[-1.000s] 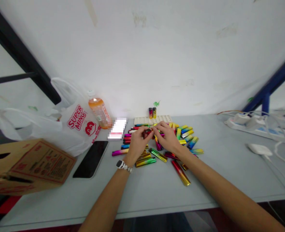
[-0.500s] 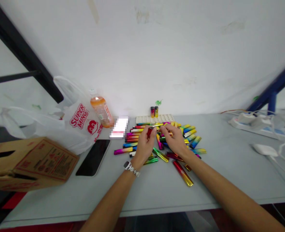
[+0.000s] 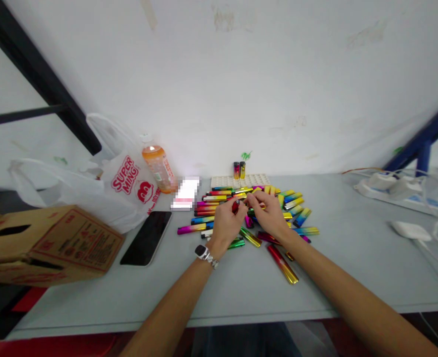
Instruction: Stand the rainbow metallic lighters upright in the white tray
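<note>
While the cardboard box (image 3: 48, 243) is sitting far out to the left of the fingers, with the white plastic bag (image 3: 103, 191) and the orange drink bottle (image 3: 158, 168) behind it and the dark phone (image 3: 147, 238) lying flat a little nearer, the real business is happening at the middle of the bench (image 3: 241, 292). The left hand (image 3: 226, 223), watch (image 3: 204, 254) on its wrist, is curling over the heap of coloured lighters (image 3: 219, 206), and its fingers (image 3: 237, 210) are closing on a small red lighter (image 3: 235, 206), which is being held just above the pile and right between the two hands. The right hand (image 3: 269, 214) is meeting it from the other side, thumb and forefinger pinched together at the lighter's top end; whether they are gripping a loose part there is too small to tell.

To do this well, I'd say the left hand should be keeping the lighter steady and upright, letting the right fingertips do the fine work, with both wrists resting low near the bench. Just beyond the fingers, the white tray (image 3: 241, 180) is carrying two lighters (image 3: 239, 170) standing upright. Further right, a red-and-gold lighter (image 3: 282, 264) is lying apart beside the right forearm, and well off that way a power strip (image 3: 401, 193) and a white adapter (image 3: 407, 230) are trailing cables.
</note>
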The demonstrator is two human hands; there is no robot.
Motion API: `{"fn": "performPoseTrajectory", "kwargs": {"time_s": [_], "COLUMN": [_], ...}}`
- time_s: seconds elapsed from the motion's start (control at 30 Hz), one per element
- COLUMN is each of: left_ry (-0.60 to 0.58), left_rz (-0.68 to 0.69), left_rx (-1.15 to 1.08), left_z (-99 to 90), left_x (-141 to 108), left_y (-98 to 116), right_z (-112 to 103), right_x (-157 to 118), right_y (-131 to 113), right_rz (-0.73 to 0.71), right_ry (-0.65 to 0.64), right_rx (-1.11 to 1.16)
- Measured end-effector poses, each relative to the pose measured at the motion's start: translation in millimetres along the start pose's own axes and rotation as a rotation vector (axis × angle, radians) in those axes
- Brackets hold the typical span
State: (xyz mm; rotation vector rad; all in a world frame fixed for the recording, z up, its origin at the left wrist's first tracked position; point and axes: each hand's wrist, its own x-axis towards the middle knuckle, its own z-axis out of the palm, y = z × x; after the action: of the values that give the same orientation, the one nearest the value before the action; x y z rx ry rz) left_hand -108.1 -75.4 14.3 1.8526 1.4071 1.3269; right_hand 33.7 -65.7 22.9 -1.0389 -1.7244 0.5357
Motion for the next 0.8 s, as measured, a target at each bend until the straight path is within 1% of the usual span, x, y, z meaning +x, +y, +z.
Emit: {"fn": "performPoseTrajectory", "kwargs": {"time_s": [0.23,0.4,0.67,0.8], "left_ry": [0.018,-0.022,0.021,0.011], "left_rz": [0.008,0.006,0.015,-0.005], "left_rx": [-0.011,-0.009,0.046,0.072], "left_z": [-2.4,-5.7,-2.9,-1.4], "left_x": [-2,-5,-1,1], "left_y": [6,13,6,4], "right_z": [1,0,1,1], "right_x": [0,1,-1,-1], "right_y": [2,1,4,5], "right_rz": [0.018,-0.004,-0.034,-0.014], "right_ry": [-0.019,-0.004,0.011,0.002], "right_rx": [-0.012,-0.044,-0.021,-0.018]}}
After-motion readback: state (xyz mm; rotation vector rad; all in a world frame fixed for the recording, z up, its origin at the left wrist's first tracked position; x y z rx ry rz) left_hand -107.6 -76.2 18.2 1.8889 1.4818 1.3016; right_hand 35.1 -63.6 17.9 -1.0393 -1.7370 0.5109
